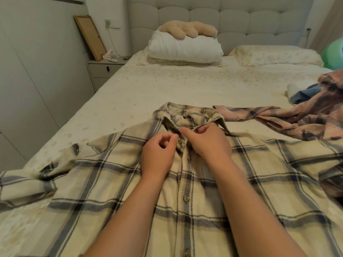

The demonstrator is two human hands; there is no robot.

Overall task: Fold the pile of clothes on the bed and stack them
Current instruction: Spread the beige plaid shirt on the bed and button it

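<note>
Hands work at the neck of a cream flannel shirt with a grey and navy plaid pattern point(185, 182), which lies face up and spread across the near part of a bed with a pale, faintly printed sheet point(148, 86). The left hand point(157, 154) has its fingers curled and appears to pinch the button placket just below the collar, beside a small brown button point(179, 140). The right hand point(206, 141) grips the opposite edge of the placket at the collar, thumb pointing toward the left hand. The two hands are nearly touching.

The step in hand looks like fastening or straightening the top of the shirt front before folding — the folding itself has not begun, since both sleeves lie stretched outward. Next, the front probably needs to be closed flat and the collar squared, so the sleeves can be folded in.

To the right, near the shirt's collar, a crumpled pink plaid shirt point(297, 117) waits with a blue garment point(304, 93) behind it — no folded stack is visible.
</note>
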